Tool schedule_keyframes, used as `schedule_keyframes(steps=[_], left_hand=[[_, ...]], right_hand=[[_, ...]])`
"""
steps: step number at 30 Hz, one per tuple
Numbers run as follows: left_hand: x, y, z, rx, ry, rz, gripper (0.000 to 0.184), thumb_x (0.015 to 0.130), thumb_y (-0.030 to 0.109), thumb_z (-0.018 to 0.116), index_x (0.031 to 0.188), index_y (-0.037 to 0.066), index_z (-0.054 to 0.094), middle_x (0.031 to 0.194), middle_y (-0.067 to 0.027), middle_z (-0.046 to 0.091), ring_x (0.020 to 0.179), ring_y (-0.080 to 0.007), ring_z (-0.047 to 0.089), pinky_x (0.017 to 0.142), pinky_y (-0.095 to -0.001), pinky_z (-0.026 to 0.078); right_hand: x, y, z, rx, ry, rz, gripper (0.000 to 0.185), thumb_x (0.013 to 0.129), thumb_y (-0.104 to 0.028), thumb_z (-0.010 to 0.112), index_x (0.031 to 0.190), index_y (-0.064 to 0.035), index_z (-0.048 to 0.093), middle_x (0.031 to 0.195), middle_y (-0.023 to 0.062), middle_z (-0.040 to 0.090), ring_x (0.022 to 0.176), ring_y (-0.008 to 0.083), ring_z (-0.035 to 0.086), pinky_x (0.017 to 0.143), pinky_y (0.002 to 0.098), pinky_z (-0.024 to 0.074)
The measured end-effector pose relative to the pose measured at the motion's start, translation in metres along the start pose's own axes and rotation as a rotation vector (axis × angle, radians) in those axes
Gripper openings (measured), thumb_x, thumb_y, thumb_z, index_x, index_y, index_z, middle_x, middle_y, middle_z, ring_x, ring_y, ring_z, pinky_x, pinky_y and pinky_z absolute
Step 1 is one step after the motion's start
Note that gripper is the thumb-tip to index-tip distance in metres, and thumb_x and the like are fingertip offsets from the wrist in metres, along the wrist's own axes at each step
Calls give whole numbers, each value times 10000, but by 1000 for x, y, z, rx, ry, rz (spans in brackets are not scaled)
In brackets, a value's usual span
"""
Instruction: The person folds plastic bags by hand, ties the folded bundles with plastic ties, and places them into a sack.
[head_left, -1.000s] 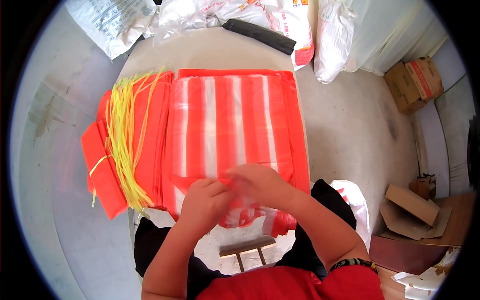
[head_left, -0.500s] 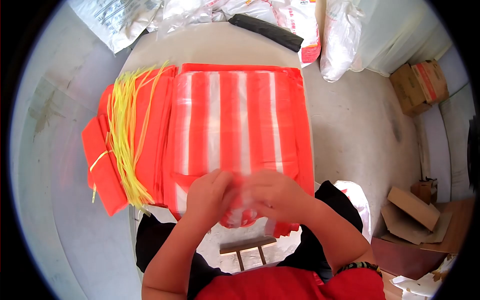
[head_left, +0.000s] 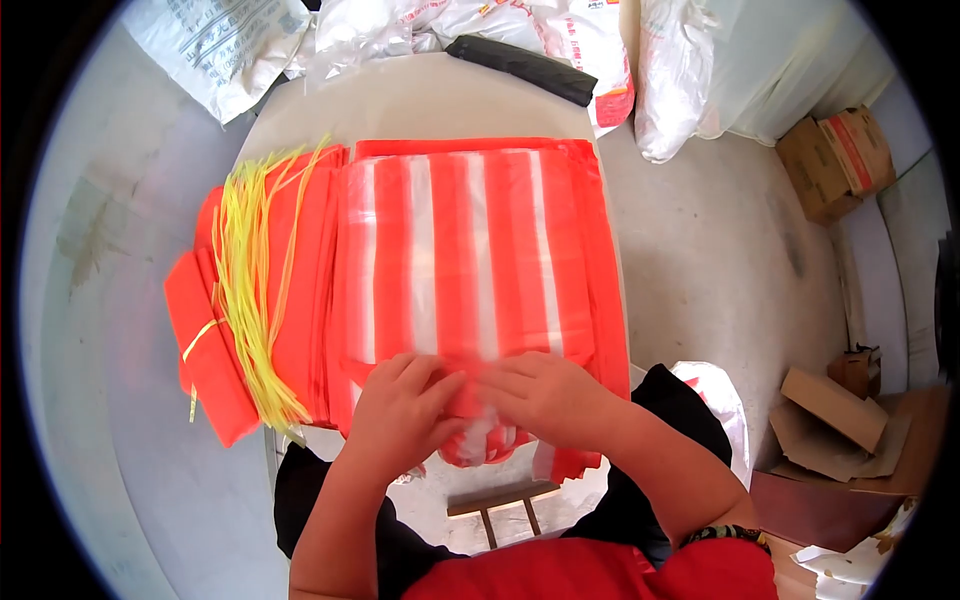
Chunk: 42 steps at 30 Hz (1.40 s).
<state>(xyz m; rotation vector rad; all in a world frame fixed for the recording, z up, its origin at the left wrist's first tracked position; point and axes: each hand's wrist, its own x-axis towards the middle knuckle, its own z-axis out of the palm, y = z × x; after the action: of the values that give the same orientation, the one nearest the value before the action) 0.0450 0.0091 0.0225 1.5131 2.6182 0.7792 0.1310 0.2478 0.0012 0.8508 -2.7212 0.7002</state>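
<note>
A stack of red-and-clear striped plastic bags [head_left: 455, 250] lies before me, its near end hanging over the table edge in a crumpled bunch. My left hand [head_left: 405, 405] rests on the near part of the top bag, fingers stretched out and apart. Opposite it, my right hand [head_left: 550, 395] lies on the same bag with fingers extended, slightly blurred. Between the fingertips of both hands is a gathered fold of red plastic. To the left, a bundle of yellow ties [head_left: 245, 290] lies across folded red bags [head_left: 305, 270].
A rolled red bundle [head_left: 210, 350] bound with a yellow tie sits at the table's left edge. A black roll [head_left: 520, 70] lies at the back, near white printed sacks [head_left: 220, 50]. Cardboard boxes [head_left: 835, 165] stand on the floor at right, with an opened carton [head_left: 835, 420] nearer.
My fingers have gone from curled in close together to spread out over the bag. Both hands have come slightly apart. The view has shifted a little.
</note>
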Motion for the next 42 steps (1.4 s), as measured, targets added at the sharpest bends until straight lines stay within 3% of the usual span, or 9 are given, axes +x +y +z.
schedule_keyframes(steps=[13, 20, 23, 26, 28, 31, 32, 38, 42], left_hand=[[-7, -12, 7, 70, 71, -32, 368, 755, 0, 722, 1121, 35, 719, 1075, -108, 679, 1038, -325, 654, 889, -428, 553], [-22, -25, -13, 27, 56, -123, 349, 775, -28, 757, 1115, 39, 713, 1019, -117, 705, 975, -332, 682, 847, -415, 567], [-31, -15, -37, -263, -87, -399, 256, 841, 62, 797, 1077, 32, 703, 890, -143, 690, 849, -318, 689, 777, -416, 559], [-31, -13, -50, -416, -84, -691, 330, 864, 105, 821, 1167, 41, 707, 841, -151, 698, 782, -289, 699, 754, -392, 560], [-38, -25, -42, -419, 12, -626, 356, 877, 106, 809, 1214, 54, 707, 861, -150, 708, 804, -269, 708, 765, -372, 559], [-32, -26, -41, -398, 46, -651, 365, 893, 82, 788, 1241, 32, 691, 914, -126, 731, 852, -224, 711, 792, -338, 558], [-30, -24, -41, -386, 37, -679, 363, 898, 70, 781, 1243, 18, 683, 936, -114, 740, 870, -207, 710, 803, -326, 558], [-23, -23, -30, -261, 78, -681, 370, 922, 115, 750, 1277, 47, 666, 939, -170, 741, 871, -299, 737, 795, -377, 566], [-27, -30, -18, -181, 108, -722, 279, 939, 130, 731, 1192, 66, 631, 873, -177, 711, 848, -400, 710, 766, -436, 562]], right_hand=[[4, -8, -8, -12, 68, 164, 374, 878, -34, 681, 1251, -60, 695, 1167, 104, 746, 1055, 298, 723, 868, 398, 601], [15, -10, -42, 159, -299, 434, 259, 992, -113, 618, 1235, -80, 701, 1047, 157, 733, 993, 351, 715, 823, 439, 581], [22, -3, -64, 311, -391, 469, 247, 1037, -175, 591, 1219, -37, 686, 1023, 192, 721, 973, 371, 705, 823, 455, 562], [23, 18, -67, 498, -372, 522, 299, 1041, -207, 570, 1223, 7, 670, 1043, 225, 715, 985, 388, 699, 847, 482, 545], [28, 24, -71, 581, -374, 652, 298, 1042, -211, 567, 1203, 17, 672, 1049, 234, 711, 997, 389, 694, 861, 478, 540], [22, 44, -50, 535, -286, 621, 242, 1047, -208, 617, 1152, 1, 679, 932, 143, 675, 870, 204, 663, 792, 357, 529], [21, 46, -45, 510, -268, 640, 243, 1045, -206, 623, 1162, -1, 682, 940, 135, 685, 876, 199, 664, 796, 352, 530], [10, 36, -46, 457, -136, 769, 314, 1030, -189, 663, 1298, -25, 652, 1060, 99, 720, 958, 183, 670, 842, 347, 537], [-18, 27, -62, 517, -75, 900, 399, 1001, -134, 701, 1372, -33, 594, 1199, 109, 693, 1046, 210, 678, 911, 349, 542]])
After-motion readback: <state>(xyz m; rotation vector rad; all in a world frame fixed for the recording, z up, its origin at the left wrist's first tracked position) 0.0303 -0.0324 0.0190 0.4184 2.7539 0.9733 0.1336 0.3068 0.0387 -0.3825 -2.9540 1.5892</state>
